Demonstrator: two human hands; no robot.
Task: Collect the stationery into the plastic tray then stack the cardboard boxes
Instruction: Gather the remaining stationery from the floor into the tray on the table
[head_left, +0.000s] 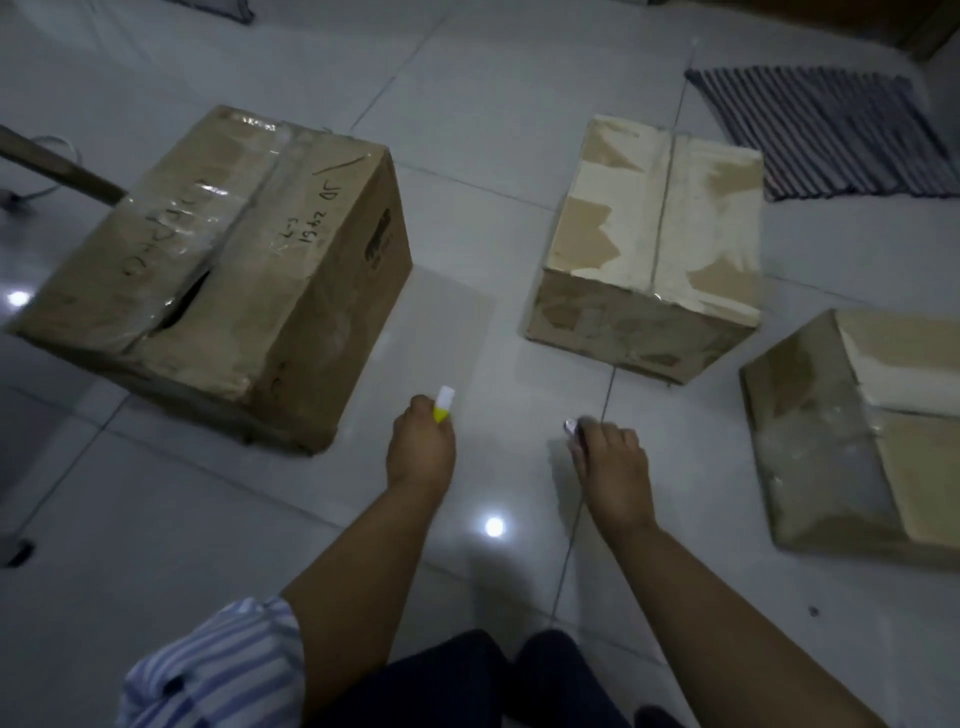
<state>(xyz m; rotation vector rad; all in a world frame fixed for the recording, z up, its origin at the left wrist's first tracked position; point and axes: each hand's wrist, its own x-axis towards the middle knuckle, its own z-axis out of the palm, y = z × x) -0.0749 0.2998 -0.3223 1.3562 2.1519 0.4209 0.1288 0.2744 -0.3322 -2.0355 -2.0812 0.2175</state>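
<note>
Three cardboard boxes stand apart on the tiled floor: a large taped one (223, 270) at the left, a smaller one (654, 244) in the middle, and another (872, 431) at the right edge. My left hand (421, 452) grips a yellow and white marker-like stick (444, 405), whose white end points up. My right hand (615, 467) holds a small silvery object (571, 428) low over the floor; most of it is hidden by my fingers. A faint clear rectangular sheet or tray (441, 322) seems to lie on the floor between the two nearer boxes.
A striped grey mat (831, 130) lies at the far right. A wooden leg or handle (57, 166) slants in from the left over the large box. My knees in dark trousers (493, 675) are at the bottom.
</note>
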